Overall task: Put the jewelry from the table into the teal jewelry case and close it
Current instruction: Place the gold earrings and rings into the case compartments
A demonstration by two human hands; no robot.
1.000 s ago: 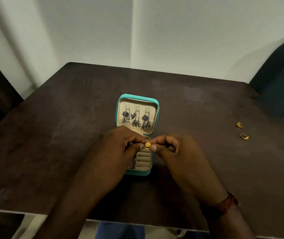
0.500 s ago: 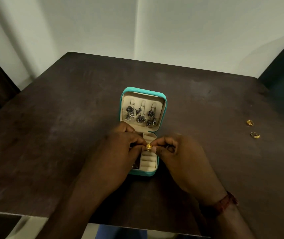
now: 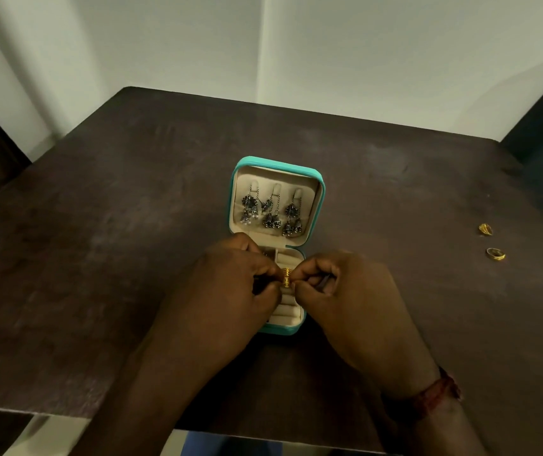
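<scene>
Gold ring (image 3: 286, 280) pinched betw. our left hand (image 3: 227, 287) & right hand (image 3: 346, 291), over open teal case (image 3: 317, 205); two rings (image 3: 490, 241) lie well right, bench (image 3: 99, 241) bare around.

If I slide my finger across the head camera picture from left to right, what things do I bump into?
Left hand → gold ring pinched between both hands' fingers, over the open teal jewelry case → right hand → red wristband → two gold rings lying on the table, the nearer one and the farther one.
</scene>
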